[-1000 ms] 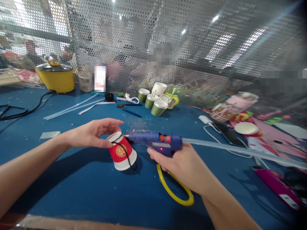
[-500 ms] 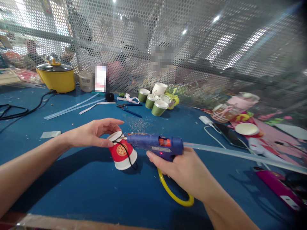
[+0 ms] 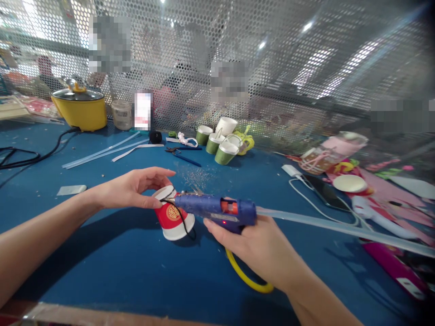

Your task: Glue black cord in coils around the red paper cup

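A small red and white paper cup [image 3: 174, 219] stands upside down on the blue table [image 3: 118, 262], tilted, with a black string [image 3: 180, 217] draped down its side. My left hand [image 3: 132, 188] pinches the cup's upturned base between thumb and fingers. A blue hot glue gun [image 3: 217, 208] is gripped in my right hand [image 3: 254, 246]; its nozzle touches the cup's base by the string. A long clear glue stick [image 3: 340, 228] sticks out of the gun's back toward the right. A yellow cord [image 3: 246, 280] loops below my right hand.
Several green paper cups [image 3: 219, 145] and scissors [image 3: 181, 154] lie behind. A yellow electric pot [image 3: 79, 108] and a jar [image 3: 121, 115] stand at far left by the perforated metal screen [image 3: 272, 68]. Loose glue sticks [image 3: 102, 154], a phone with white cable [image 3: 322, 190] and pink craft pieces [image 3: 390, 199] crowd the sides.
The glue gun has shifted slightly left and lower, its nozzle now closer onto the cup's base. My left hand and the cup have stayed in place.
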### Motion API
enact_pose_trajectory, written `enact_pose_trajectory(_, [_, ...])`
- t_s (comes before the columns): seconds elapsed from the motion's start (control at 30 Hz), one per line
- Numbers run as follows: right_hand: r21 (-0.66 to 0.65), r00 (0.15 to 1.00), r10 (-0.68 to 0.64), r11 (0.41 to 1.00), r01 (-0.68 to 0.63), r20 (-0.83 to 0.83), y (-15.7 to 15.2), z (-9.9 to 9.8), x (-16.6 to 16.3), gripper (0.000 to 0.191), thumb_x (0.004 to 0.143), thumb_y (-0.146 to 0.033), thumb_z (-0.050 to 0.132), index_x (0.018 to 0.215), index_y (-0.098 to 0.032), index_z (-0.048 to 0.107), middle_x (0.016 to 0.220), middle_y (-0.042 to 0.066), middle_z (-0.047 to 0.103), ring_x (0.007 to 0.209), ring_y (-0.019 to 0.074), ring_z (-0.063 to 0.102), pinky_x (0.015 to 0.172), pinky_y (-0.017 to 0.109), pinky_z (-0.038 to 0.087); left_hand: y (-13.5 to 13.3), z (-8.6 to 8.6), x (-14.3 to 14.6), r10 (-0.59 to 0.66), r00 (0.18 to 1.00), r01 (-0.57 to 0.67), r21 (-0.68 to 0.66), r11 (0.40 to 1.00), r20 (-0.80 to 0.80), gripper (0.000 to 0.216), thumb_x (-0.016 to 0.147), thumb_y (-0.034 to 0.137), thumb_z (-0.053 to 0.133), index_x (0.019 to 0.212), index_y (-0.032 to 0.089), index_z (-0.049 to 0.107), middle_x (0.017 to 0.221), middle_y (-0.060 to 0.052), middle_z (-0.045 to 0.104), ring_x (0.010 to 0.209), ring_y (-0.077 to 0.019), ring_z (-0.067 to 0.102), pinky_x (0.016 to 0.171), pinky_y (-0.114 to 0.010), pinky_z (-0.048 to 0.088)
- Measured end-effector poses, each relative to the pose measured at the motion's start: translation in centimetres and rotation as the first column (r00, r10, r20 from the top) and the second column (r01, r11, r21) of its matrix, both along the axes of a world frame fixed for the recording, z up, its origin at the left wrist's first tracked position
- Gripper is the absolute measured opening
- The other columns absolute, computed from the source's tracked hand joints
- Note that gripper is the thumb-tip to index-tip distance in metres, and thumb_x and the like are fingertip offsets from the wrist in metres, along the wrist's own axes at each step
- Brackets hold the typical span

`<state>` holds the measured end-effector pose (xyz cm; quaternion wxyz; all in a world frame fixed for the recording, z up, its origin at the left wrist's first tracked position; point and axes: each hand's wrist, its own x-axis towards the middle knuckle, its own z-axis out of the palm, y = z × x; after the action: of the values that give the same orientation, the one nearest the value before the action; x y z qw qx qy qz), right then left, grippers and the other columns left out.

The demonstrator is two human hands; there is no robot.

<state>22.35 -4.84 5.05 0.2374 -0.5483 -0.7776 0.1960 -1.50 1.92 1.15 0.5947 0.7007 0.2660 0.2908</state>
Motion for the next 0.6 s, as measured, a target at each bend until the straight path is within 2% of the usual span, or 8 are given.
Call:
enact_pose_trajectory(0.2, [-0.075, 0.998, -0.046, 0.996, 0.044, -0.030, 0.1, 0.3, 0.3, 0.025, 0.074, -0.030, 0.054, 0.051, -0.020, 0.054, 0.046, -0.004, 0.056, 0.044, 0.0117, 0.050, 0.046, 0.022, 0.044, 0.0, 0.1, 0.0, -0.005, 1.000, 0.005, 0.003, 1.000, -0.005, 0.058, 0.071, 0.015, 0.066, 0.124, 0.020, 0.041, 0.106, -0.007, 0.056, 0.104, -0.0203, 0.051, 0.096, -0.043, 0.037])
enact_pose_trajectory(0.6, [-0.166, 0.987, -0.123, 0.981, 0.105, -0.106, 1.1, 0.3, 0.5, 0.024, 0.074, -0.031, 0.056, 0.054, -0.019, 0.054, 0.042, -0.004, 0.053, 0.041, 0.0115, 0.050, 0.042, 0.022, 0.042, 0.0, -0.1, -0.3, -0.048, 0.998, 0.049, -0.015, 0.999, 0.027, 0.059, 0.072, 0.014, 0.066, 0.125, 0.021, 0.041, 0.110, -0.008, 0.055, 0.108, -0.0219, 0.050, 0.096, -0.042, 0.038])
